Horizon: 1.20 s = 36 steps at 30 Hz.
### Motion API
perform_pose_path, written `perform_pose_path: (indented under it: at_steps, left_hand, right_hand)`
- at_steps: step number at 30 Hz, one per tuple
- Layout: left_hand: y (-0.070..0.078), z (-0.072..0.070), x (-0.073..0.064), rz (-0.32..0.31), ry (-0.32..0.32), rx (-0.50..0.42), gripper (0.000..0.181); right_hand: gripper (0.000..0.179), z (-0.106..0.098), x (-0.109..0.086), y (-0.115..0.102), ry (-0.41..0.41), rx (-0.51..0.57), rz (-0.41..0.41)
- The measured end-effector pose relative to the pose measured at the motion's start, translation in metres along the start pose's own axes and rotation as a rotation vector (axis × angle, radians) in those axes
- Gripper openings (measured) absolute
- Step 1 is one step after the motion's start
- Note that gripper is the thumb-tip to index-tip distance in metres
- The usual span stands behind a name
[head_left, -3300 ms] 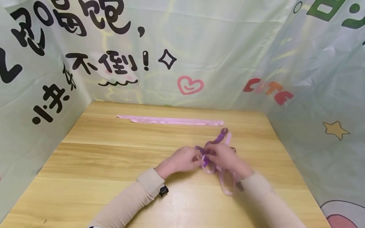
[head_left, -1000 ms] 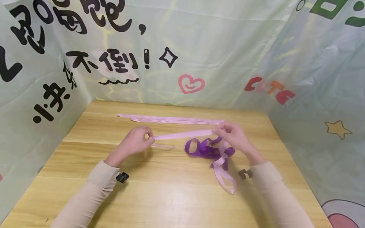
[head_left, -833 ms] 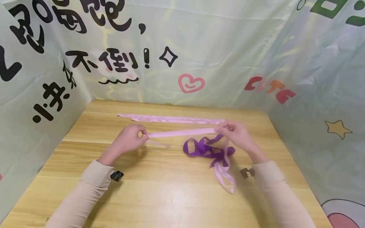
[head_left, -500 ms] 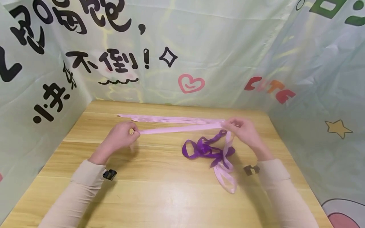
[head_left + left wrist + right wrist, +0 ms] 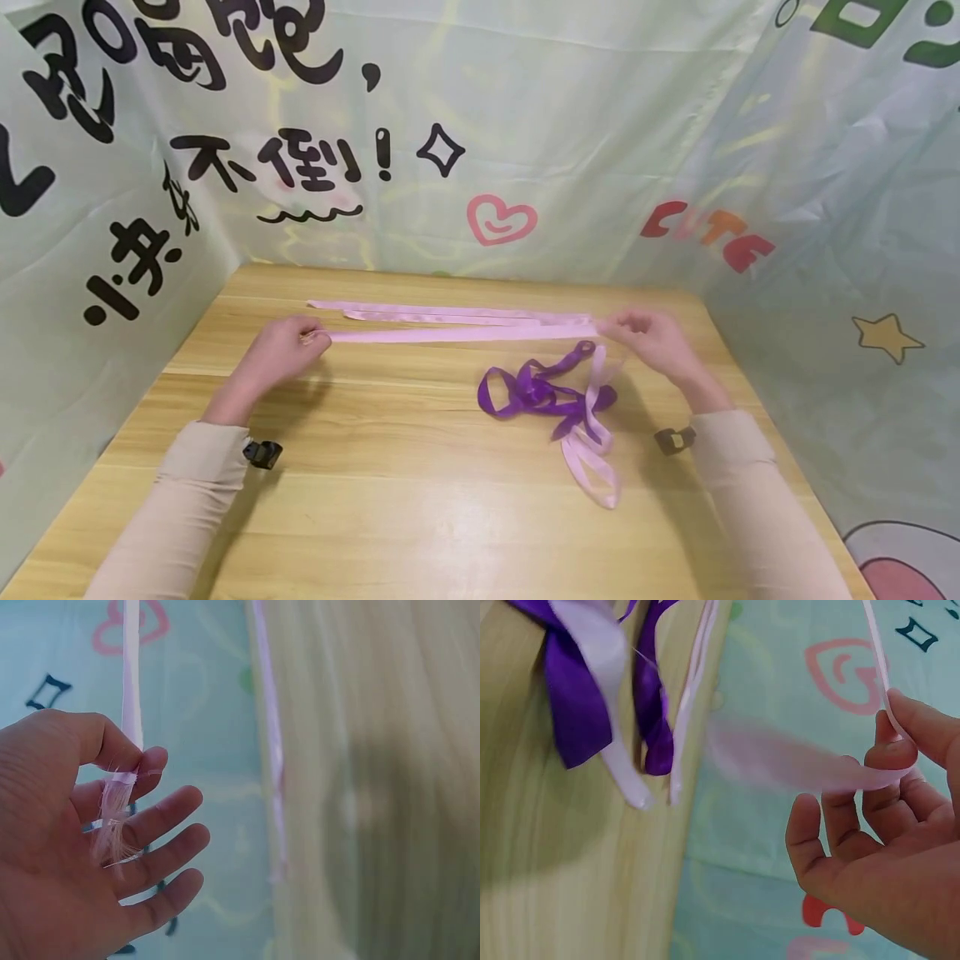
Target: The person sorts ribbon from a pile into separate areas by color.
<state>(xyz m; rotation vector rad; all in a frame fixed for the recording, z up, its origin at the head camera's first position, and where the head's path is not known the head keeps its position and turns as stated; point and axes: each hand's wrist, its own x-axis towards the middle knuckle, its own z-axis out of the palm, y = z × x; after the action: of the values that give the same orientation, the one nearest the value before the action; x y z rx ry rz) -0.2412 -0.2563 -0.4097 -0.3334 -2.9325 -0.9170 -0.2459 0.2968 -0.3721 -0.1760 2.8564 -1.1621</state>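
A pale pink ribbon (image 5: 457, 335) is stretched nearly straight between my two hands, just in front of the strips at the back. My left hand (image 5: 288, 350) pinches its left end between thumb and forefinger; in the left wrist view that end of the pink ribbon (image 5: 131, 690) is frayed into loose threads, and the other fingers are spread. My right hand (image 5: 652, 342) pinches the other side, and in the right wrist view a blurred tail hangs past the fingers. Below, a loose heap of purple ribbon (image 5: 536, 390) lies with another pink ribbon (image 5: 588, 458) looped over and beside it.
Two pink ribbon strips (image 5: 450, 314) lie side by side near the back of the wooden table (image 5: 420, 508). A printed cloth (image 5: 585, 125) surrounds the table at the back and sides. A small black device (image 5: 262, 454) sits at the left wrist.
Both hands were together at the ribbon heap. They have since parted with a pink ribbon between them, the left moving far left and the right slightly right, and the ribbon has shifted toward the back strips.
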Motion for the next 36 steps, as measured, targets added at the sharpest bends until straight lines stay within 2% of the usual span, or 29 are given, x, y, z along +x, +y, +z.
perform_pose_path:
  at_steps: [9,18,21,25,29,36]
  left_hand:
    - [-0.034,0.001,0.006,-0.055,0.008,0.039,0.024]
    - [-0.055,0.002,0.016,-0.158,-0.015,0.013,0.032]
    - [-0.06,0.005,0.023,-0.165,0.001,0.028,0.037]
    - [-0.063,0.011,0.036,-0.147,0.023,0.047,0.041]
    - [-0.062,0.016,0.047,-0.145,0.019,0.051,0.039]
    - [-0.058,0.021,0.056,-0.14,0.01,0.04,0.034]
  right_hand:
    - [0.045,0.001,0.006,0.019,0.01,0.004,0.025]
    - [0.046,0.005,0.016,0.036,0.061,0.019,0.077]
    - [0.045,0.007,0.021,0.041,0.067,0.014,0.081]
    - [0.046,0.011,0.031,0.046,0.081,0.019,0.093]
    - [0.046,0.016,0.041,0.046,0.091,0.03,0.143]
    - [0.045,0.023,0.054,0.048,0.083,0.024,0.206]
